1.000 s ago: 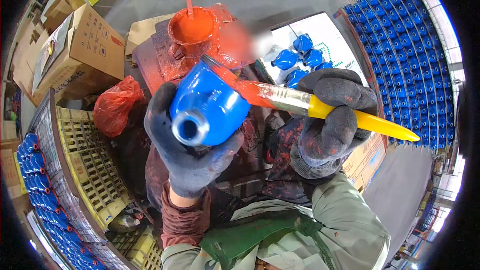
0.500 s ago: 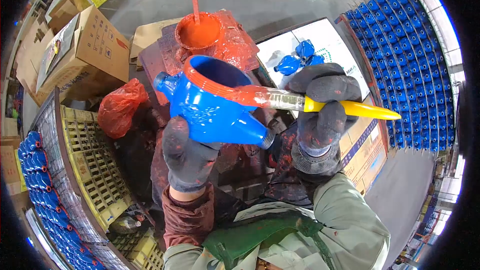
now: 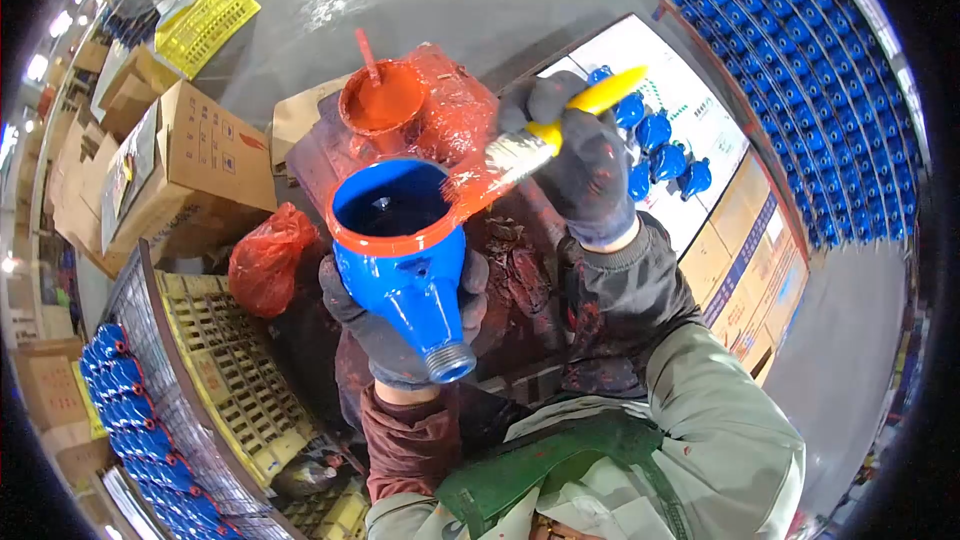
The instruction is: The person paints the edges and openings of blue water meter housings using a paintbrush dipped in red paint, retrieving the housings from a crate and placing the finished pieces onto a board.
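Observation:
A blue hollow part (image 3: 400, 285) with a threaded spout pointing down and toward me rests in my left hand (image 3: 385, 340), which wears a dark glove and wraps it from below. Red paint coats the near and side parts of its round rim. My right hand (image 3: 585, 165), also gloved, is closed on a paintbrush (image 3: 515, 155) with a yellow handle; its red bristles touch the right side of the rim. Just beyond the part, a pot of red paint (image 3: 383, 100) with a stick in it stands on a paint-covered surface (image 3: 455, 105).
Several blue parts (image 3: 668, 162) lie on a white board (image 3: 715, 120) at the right. Racks of blue parts (image 3: 810, 90) stand at far right and lower left (image 3: 140, 420). Cardboard boxes (image 3: 220, 155), a red bag (image 3: 270, 260) and a yellow crate (image 3: 235, 370) are at the left.
The blue part has been turned in my left hand, so its spout now points down toward me. My right hand has swung up, tilting the brush handle upward. More of the rim shows red.

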### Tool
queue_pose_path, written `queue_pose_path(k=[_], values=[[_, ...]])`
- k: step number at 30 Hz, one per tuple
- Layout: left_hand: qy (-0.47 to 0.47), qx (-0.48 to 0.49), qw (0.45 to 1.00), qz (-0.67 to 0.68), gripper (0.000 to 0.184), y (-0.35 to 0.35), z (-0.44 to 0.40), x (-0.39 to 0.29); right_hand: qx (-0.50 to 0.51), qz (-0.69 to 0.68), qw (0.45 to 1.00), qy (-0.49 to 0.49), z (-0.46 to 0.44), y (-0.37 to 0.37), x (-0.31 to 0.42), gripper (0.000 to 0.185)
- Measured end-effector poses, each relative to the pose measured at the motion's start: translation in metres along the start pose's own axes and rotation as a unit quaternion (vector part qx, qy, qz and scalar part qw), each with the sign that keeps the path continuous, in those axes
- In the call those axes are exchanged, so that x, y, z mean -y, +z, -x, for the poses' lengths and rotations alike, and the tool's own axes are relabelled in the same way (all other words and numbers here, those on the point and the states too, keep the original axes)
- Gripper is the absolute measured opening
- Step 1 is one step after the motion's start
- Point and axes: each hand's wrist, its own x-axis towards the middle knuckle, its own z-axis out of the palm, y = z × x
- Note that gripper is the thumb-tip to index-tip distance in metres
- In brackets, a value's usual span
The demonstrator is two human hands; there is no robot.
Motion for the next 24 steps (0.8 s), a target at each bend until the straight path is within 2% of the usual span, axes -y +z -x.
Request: queue_pose_path(k=[1,2,3,4,6,9,11,13,14,15,17,18,21,22,23,24], values=[[-0.010,-0.006,1.000,0.006,0.104,-0.001,0.001,0.002,-0.062,-0.015,0.998,-0.001,0.006,-0.003,-0.007,0.032],[0.008,-0.054,0.998,-0.023,0.105,0.005,0.001,0.008,-0.047,-0.018,0.999,0.003,0.004,-0.005,-0.007,0.031],[-0.002,-0.059,0.998,-0.023,0.105,0.003,0.001,0.010,-0.032,-0.020,0.999,0.008,-0.001,-0.008,-0.007,0.030],[-0.022,-0.063,0.998,-0.022,0.106,-0.001,0.001,0.010,-0.022,-0.100,0.995,-0.007,-0.002,-0.013,-0.016,0.029],[-0.054,-0.109,0.992,-0.013,0.111,0.003,-0.001,0.019,-0.038,-0.096,0.993,0.058,0.000,-0.013,-0.006,0.030],[-0.101,-0.092,0.991,-0.007,0.111,-0.005,-0.004,0.030,-0.065,-0.125,0.986,0.091,0.000,-0.019,-0.009,0.030],[-0.135,-0.106,0.985,0.017,0.110,-0.004,-0.006,0.040,0.072,-0.270,0.954,0.108,-0.007,-0.031,-0.016,0.029],[-0.162,-0.137,0.977,0.022,0.107,-0.008,-0.003,0.049,0.069,-0.302,0.942,0.131,-0.008,-0.033,-0.019,0.027],[-0.075,-0.087,0.990,-0.082,0.103,-0.012,-0.002,0.068,0.075,-0.323,0.932,0.149,-0.008,-0.030,-0.018,0.027],[-0.077,-0.087,0.990,-0.080,0.103,-0.005,-0.004,0.064,0.082,-0.343,0.921,0.167,-0.008,-0.027,-0.019,0.028],[-0.259,-0.217,0.941,-0.015,0.062,0.018,-0.010,0.050,0.077,-0.358,0.916,0.161,-0.006,-0.024,-0.023,0.028],[-0.264,-0.133,0.955,-0.029,0.065,0.018,-0.015,0.054,0.096,-0.366,0.911,0.162,-0.007,-0.023,-0.022,0.029],[-0.285,-0.108,0.952,-0.016,0.070,0.022,-0.024,0.058,0.121,-0.385,0.903,0.146,-0.006,-0.019,-0.019,0.029],[-0.152,-0.365,0.903,0.167,0.097,0.035,-0.001,0.071,0.124,-0.395,0.901,0.129,-0.007,-0.018,-0.018,0.028],[-0.147,-0.360,0.906,0.165,0.097,0.024,0.000,0.067,0.130,-0.396,0.900,0.131,-0.007,-0.019,-0.016,0.028],[-0.199,-0.205,0.952,0.110,0.098,0.005,0.000,0.060,0.107,-0.355,0.921,0.121,-0.006,-0.021,-0.014,0.029]])
